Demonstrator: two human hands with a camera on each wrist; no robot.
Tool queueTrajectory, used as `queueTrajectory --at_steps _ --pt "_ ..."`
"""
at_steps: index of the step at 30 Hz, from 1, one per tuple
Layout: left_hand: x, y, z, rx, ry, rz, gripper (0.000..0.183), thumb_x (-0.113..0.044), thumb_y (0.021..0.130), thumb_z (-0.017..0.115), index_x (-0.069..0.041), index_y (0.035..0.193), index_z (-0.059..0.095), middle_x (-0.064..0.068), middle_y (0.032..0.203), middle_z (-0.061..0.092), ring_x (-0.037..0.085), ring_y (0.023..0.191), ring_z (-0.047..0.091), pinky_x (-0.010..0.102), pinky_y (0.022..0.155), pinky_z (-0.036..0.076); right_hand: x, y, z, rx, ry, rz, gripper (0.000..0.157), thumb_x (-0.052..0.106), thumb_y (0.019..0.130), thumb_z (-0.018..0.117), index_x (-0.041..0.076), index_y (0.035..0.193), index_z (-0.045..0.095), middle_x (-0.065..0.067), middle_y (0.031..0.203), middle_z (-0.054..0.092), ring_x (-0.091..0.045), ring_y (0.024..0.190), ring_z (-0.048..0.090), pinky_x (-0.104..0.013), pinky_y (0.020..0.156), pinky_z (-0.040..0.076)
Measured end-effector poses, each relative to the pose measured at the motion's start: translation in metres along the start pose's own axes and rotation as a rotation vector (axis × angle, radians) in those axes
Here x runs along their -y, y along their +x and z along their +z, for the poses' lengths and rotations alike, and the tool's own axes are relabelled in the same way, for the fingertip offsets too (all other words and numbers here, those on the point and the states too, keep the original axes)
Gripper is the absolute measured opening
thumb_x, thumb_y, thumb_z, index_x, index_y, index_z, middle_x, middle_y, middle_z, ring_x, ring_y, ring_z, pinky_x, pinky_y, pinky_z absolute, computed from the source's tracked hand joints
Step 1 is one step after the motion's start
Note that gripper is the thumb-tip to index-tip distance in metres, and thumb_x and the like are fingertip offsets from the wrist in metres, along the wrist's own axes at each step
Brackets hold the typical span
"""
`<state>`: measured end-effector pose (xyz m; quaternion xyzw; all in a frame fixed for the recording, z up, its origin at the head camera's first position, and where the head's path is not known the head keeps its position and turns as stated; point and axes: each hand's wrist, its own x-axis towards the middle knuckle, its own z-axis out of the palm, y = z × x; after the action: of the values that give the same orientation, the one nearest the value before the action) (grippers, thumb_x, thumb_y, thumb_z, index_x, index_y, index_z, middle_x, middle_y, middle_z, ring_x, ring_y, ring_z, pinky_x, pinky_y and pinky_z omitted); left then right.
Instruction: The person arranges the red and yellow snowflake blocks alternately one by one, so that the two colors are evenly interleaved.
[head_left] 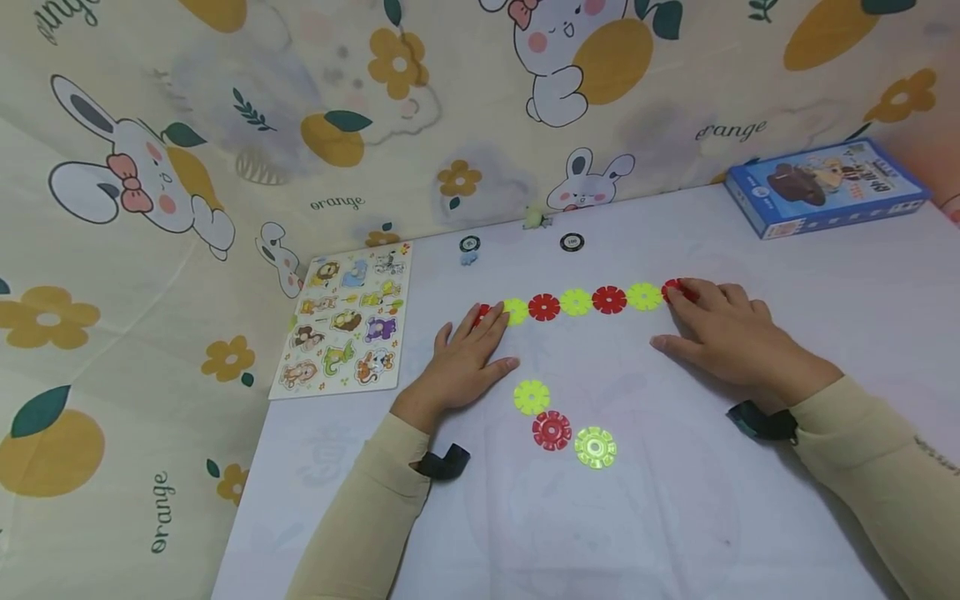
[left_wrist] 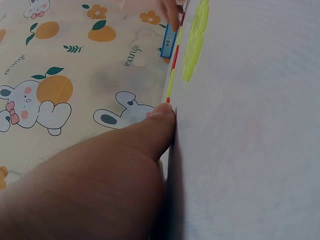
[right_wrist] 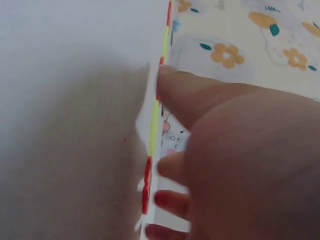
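Red and yellow-green notched plastic discs form a row across the white table, alternating in colour, such as the red disc (head_left: 609,300) near its middle. My left hand (head_left: 467,367) lies with straight fingers over the red disc (head_left: 481,312) at the row's left end, partly hiding it. At the other end, the fingertips of my right hand (head_left: 723,333) rest on another red disc (head_left: 672,288), its thumb spread away. Closer to me are three more discs: a yellow-green one (head_left: 532,397), a red one (head_left: 551,431) and another yellow-green one (head_left: 596,447).
An animal picture board (head_left: 345,321) lies at the left. Behind the row are two dark round chips (head_left: 572,242) and small figures, one greenish (head_left: 534,217). A blue box (head_left: 825,187) sits at the back right, near the patterned cloth (head_left: 465,100).
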<state>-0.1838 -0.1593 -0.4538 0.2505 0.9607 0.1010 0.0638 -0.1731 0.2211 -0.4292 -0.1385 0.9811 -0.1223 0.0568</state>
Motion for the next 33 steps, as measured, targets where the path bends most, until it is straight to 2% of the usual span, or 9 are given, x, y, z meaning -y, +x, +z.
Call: queueTrajectory --at_steps 3,5,9,11,16,20,27,30,33 --pt "-0.001 0.000 0.000 -0.002 -0.002 0.002 0.077 -0.067 0.092 0.032 -0.028 0.155 0.011 -0.014 0.158 0.000 0.019 0.144 -0.007 0.058 0.108 0.000 0.005 0.000 -0.004 -0.049 0.094 -0.018 0.088 0.063 0.085 0.058 0.011 0.150 0.031 -0.023 0.146 0.025 -0.049 0.128 0.020 -0.070 0.093 0.023" --pt "-0.001 0.001 0.000 -0.004 -0.004 0.004 0.077 -0.067 0.092 0.032 -0.027 0.155 0.012 -0.013 0.159 0.001 0.019 0.144 -0.007 0.058 0.108 0.000 0.012 0.001 -0.005 -0.054 0.246 -0.038 0.078 0.056 0.088 0.059 0.014 0.149 0.034 -0.019 0.143 0.033 -0.043 0.126 0.029 -0.066 0.094 0.030" --pt "-0.002 0.001 -0.001 -0.007 -0.006 0.003 0.077 -0.067 0.092 0.032 -0.027 0.155 0.012 -0.012 0.159 0.002 0.019 0.144 -0.006 0.058 0.108 0.001 0.034 0.000 0.002 0.008 0.579 -0.120 0.061 0.039 0.091 0.064 0.017 0.144 0.042 -0.007 0.132 0.049 -0.027 0.115 0.047 -0.050 0.087 0.047" --pt "-0.002 0.001 -0.001 -0.008 -0.007 0.000 0.077 -0.067 0.092 0.032 -0.026 0.155 0.013 -0.012 0.159 0.002 0.020 0.144 -0.006 0.058 0.108 0.001 0.049 -0.003 0.011 0.046 0.648 -0.179 0.059 0.035 0.090 0.067 0.018 0.141 0.045 -0.001 0.129 0.053 -0.020 0.111 0.050 -0.043 0.085 0.049" --pt "-0.002 0.001 -0.002 -0.002 -0.007 -0.008 0.077 -0.067 0.092 0.033 -0.027 0.155 0.012 -0.012 0.159 0.001 0.019 0.144 -0.006 0.058 0.108 0.000 0.090 -0.010 0.030 0.127 0.645 -0.334 0.062 0.039 0.085 0.072 0.022 0.139 0.048 0.007 0.129 0.052 -0.013 0.116 0.046 -0.040 0.092 0.045" --pt "-0.002 0.001 -0.003 0.005 -0.006 -0.012 0.078 -0.067 0.092 0.033 -0.027 0.155 0.011 -0.012 0.159 0.001 0.019 0.144 -0.006 0.058 0.108 0.001 0.117 -0.008 0.039 0.138 0.560 -0.392 0.063 0.044 0.081 0.074 0.022 0.136 0.052 0.008 0.123 0.051 -0.010 0.116 0.042 -0.041 0.092 0.042" --pt "0.000 0.001 0.001 0.003 -0.010 -0.010 0.077 -0.068 0.092 0.033 -0.029 0.155 0.011 -0.013 0.159 0.001 0.018 0.144 -0.008 0.058 0.108 0.000 0.147 0.000 0.045 0.088 0.382 -0.312 0.058 0.040 0.073 0.082 0.020 0.124 0.061 0.005 0.110 0.050 -0.014 0.106 0.044 -0.040 0.086 0.040" --pt "0.000 0.001 0.000 0.003 -0.011 -0.009 0.077 -0.069 0.091 0.032 -0.030 0.154 0.009 -0.015 0.158 -0.001 0.017 0.144 -0.008 0.058 0.108 0.000 0.150 0.003 0.044 0.102 0.430 -0.253 0.051 0.035 0.071 0.085 0.020 0.114 0.059 0.005 0.107 0.051 -0.014 0.103 0.045 -0.038 0.084 0.043" --pt "0.000 0.001 0.001 0.002 -0.012 -0.012 0.077 -0.069 0.091 0.031 -0.030 0.154 0.009 -0.015 0.158 -0.001 0.017 0.144 -0.008 0.058 0.108 0.000 0.146 0.004 0.043 0.148 0.572 -0.174 0.038 0.029 0.077 0.081 0.024 0.104 0.056 0.006 0.098 0.056 -0.015 0.094 0.051 -0.034 0.077 0.048"
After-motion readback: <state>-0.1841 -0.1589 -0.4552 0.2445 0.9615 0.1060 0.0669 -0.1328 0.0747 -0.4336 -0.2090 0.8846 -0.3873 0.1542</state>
